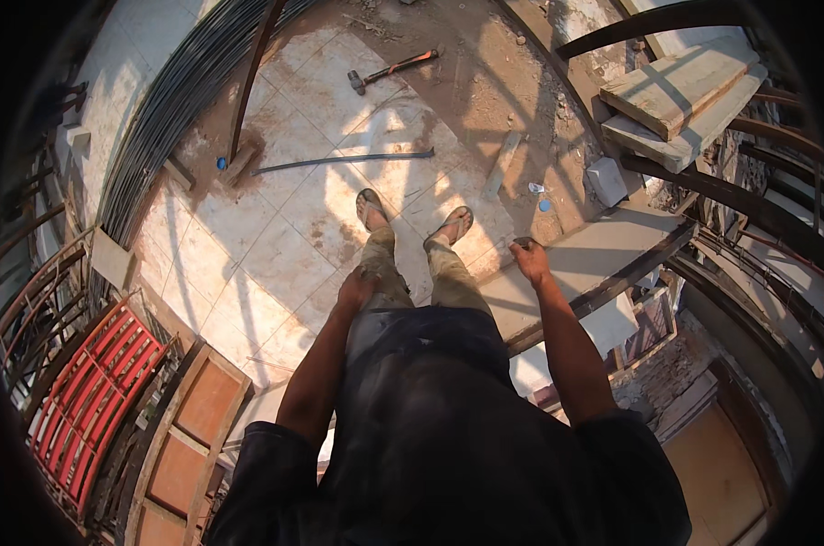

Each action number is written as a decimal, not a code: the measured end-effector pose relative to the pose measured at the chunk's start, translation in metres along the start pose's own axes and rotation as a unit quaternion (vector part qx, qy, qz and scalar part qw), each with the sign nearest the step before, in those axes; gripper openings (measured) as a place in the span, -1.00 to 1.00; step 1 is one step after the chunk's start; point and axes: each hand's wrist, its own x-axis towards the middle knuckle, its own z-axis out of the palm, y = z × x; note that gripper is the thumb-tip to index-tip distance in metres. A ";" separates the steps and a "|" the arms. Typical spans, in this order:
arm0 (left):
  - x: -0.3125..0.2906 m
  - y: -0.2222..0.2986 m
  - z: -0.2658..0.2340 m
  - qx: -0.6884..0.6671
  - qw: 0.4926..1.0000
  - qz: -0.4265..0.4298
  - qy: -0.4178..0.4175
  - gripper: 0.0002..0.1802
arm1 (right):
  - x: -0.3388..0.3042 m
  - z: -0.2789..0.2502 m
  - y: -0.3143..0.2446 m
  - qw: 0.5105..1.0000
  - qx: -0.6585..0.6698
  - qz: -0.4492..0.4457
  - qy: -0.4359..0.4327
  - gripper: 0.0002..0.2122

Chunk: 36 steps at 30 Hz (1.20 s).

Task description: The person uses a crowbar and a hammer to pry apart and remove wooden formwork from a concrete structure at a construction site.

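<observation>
My left hand [358, 288] hangs beside my left knee, against the trouser leg; its fingers do not show clearly. My right hand [531, 261] is out to the right, above the edge of a ledge. Its fingers are curled together, and what they hold, if anything, cannot be made out. On the tiled floor ahead of my feet lies a thin grey metal rod [343, 161], slightly bent near its right end. Farther off lies a hammer [399, 67] with a black and orange handle and a metal head, apart from both hands.
A long bundle of steel bars [171, 105] curves along the left. A red metal rack [93, 391] and a wooden-framed panel [189, 441] stand at the lower left. Stone slabs [680, 86] are stacked at the upper right. The ledge [576, 264] runs along my right.
</observation>
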 end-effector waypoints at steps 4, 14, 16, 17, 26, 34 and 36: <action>0.022 -0.022 -0.003 0.054 0.997 0.022 -0.044 -0.19 | 0.033 0.058 -0.067 0.999 0.036 0.008 -0.027 -0.57; 0.021 -0.001 -0.030 0.100 0.994 -0.026 0.045 -0.13 | 0.269 0.406 -0.125 0.929 0.286 0.174 -0.158 -0.68; 0.029 0.009 -0.036 0.086 0.994 -0.054 0.049 -0.16 | 0.324 0.455 -0.132 0.882 0.421 0.169 -0.129 -0.63; 0.041 0.010 -0.038 0.068 0.994 -0.063 0.065 -0.18 | 0.352 0.476 -0.137 0.852 0.488 0.158 -0.107 -0.59; 0.054 -0.003 -0.052 -0.005 0.988 -0.120 0.101 -0.22 | 0.414 0.525 -0.192 0.797 0.480 0.361 0.066 -0.67; 0.045 0.002 -0.078 -0.039 0.993 -0.057 0.100 -0.35 | 0.367 0.467 -0.233 0.665 0.684 0.261 0.146 -0.59; 0.039 0.003 -0.074 -0.010 0.995 -0.043 0.086 -0.30 | 0.356 0.426 -0.238 0.684 0.657 0.242 0.206 -0.59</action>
